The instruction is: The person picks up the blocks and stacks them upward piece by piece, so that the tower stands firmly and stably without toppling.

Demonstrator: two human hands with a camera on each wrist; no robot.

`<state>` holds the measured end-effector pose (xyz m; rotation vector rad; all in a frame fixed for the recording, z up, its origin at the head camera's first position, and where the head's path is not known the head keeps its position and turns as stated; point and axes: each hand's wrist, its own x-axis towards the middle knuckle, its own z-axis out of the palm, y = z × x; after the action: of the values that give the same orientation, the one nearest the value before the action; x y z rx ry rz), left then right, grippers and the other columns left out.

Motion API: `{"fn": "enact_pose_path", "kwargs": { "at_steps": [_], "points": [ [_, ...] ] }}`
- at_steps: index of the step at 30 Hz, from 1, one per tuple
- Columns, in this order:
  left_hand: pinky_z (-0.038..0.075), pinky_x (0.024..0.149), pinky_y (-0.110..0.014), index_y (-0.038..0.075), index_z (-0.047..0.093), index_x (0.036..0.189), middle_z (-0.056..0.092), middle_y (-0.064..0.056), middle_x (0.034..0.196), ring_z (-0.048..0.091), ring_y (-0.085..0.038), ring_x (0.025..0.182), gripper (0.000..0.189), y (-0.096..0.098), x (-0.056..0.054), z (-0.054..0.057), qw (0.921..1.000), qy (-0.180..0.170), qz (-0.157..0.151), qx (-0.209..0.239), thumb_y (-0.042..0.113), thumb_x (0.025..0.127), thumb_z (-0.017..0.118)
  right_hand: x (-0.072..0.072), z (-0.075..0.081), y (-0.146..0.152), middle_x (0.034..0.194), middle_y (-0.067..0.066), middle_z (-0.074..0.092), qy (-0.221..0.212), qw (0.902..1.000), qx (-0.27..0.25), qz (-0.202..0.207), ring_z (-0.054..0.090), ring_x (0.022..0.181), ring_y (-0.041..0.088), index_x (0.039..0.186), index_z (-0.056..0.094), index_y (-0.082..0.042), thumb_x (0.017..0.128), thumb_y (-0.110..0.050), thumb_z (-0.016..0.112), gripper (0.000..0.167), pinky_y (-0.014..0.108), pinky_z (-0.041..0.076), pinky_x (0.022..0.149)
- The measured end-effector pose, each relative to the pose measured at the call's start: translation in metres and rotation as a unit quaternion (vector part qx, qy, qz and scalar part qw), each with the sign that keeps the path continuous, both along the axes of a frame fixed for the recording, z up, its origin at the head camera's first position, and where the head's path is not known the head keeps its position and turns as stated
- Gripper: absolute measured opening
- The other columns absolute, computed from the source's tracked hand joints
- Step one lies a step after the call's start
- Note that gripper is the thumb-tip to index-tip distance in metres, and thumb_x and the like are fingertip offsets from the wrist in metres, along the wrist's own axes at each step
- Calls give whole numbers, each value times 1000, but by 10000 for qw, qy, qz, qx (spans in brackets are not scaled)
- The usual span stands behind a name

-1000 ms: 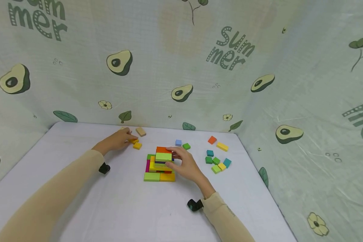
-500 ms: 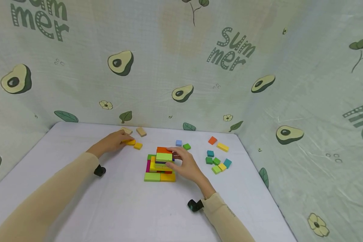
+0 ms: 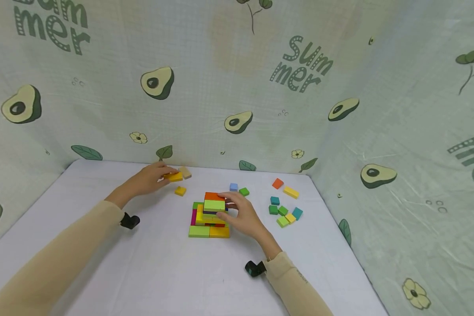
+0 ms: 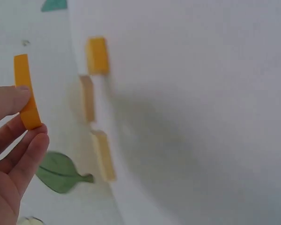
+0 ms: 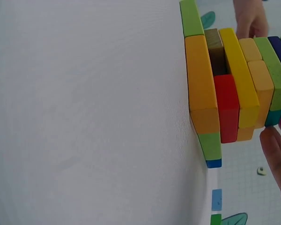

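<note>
My left hand [image 3: 147, 179] pinches a flat orange-yellow block [image 4: 27, 91] between thumb and fingers, above the far left of the table. Two pale wooden blocks and a small yellow block [image 3: 180, 191] lie near it. At the table's middle stands a stepped tower of colored blocks [image 5: 201, 77]; its wide base has lime and orange pieces, and an orange block [image 3: 214, 196] tops it. Beside the tower's upper right side is my right hand [image 3: 242, 214], thumb and fingers spread apart, fingertips right at the upper layers. Part of the right hand is cut off in the right wrist view.
Loose blocks, green, teal, yellow and orange, lie scattered right of the tower, among them a long yellow block [image 3: 290, 192]. A light-blue block [image 3: 233, 187] and a green block [image 3: 244, 192] sit behind it. Printed cloth walls [image 3: 197, 127] border the white table [image 3: 173, 272].
My left hand has picked up the orange-yellow block from beside the small yellow one and carried it slightly farther back. The right hand and the tower have stayed put.
</note>
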<state>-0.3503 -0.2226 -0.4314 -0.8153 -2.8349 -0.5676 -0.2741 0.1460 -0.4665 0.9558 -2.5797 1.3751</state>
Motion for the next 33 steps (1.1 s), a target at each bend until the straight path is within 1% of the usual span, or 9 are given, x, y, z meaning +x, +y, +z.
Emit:
{"fn": "enact_pose_path", "kwargs": {
  "at_steps": [5,7,12,16,19,22,25,30,33],
  "points": [
    [56,81,-37,13,71,137,64,-5,109,60,-28,94,40,26,17,15,9990,201,-381,94,10,97,78,0,0,0,148,-4,57,56,10000,57,-22,59,132,16,149,59,-27,98,-27,80,55,40,57,106],
    [57,82,-37,14,72,136,64,-4,111,62,-29,96,40,37,24,20,9977,196,-611,209,10,97,79,0,1,0,148,-5,57,62,10000,54,-31,58,133,16,149,59,-28,98,-27,80,56,38,57,106],
    [62,86,-43,14,73,134,66,-2,116,64,-26,98,38,59,42,28,9928,130,-1076,516,10,97,78,0,2,0,150,-5,55,112,9999,-22,18,57,134,17,150,58,-28,97,-27,81,57,39,57,105],
    [61,85,-37,16,75,133,67,-1,113,64,-23,98,36,72,51,32,9914,156,-1179,554,13,98,79,0,2,0,151,-3,56,190,9997,-119,103,57,135,19,151,57,-24,97,-23,82,59,43,58,105],
    [60,84,-30,17,75,133,68,2,113,65,-21,97,35,79,55,33,9911,167,-1219,511,15,97,79,0,2,0,151,-3,55,171,9997,-149,134,57,134,19,153,55,-21,96,-22,82,62,45,57,106],
    [61,84,-31,15,75,132,69,1,113,65,-22,97,35,86,58,32,9905,119,-1252,556,14,97,79,0,2,0,151,-2,55,131,9997,-162,130,58,133,19,154,54,-21,97,-21,81,64,46,57,106],
    [61,85,-32,15,75,131,70,0,114,66,-21,98,34,91,58,30,9912,78,-1198,558,15,97,80,0,1,0,151,-2,56,125,9997,-175,122,59,132,19,155,53,-23,97,-21,81,64,46,57,106],
    [61,85,-28,18,76,130,71,2,116,64,-15,98,34,97,57,25,9932,60,-1010,577,20,97,81,0,1,0,150,-1,56,159,9996,-185,129,59,132,19,155,53,-26,97,-21,81,64,45,57,105],
    [62,86,-32,18,76,130,72,1,120,65,-16,100,34,97,57,24,9928,30,-972,696,22,97,81,0,2,0,150,-1,56,182,9996,-180,130,59,132,19,155,53,-26,97,-21,81,65,44,57,105]
  ]
}}
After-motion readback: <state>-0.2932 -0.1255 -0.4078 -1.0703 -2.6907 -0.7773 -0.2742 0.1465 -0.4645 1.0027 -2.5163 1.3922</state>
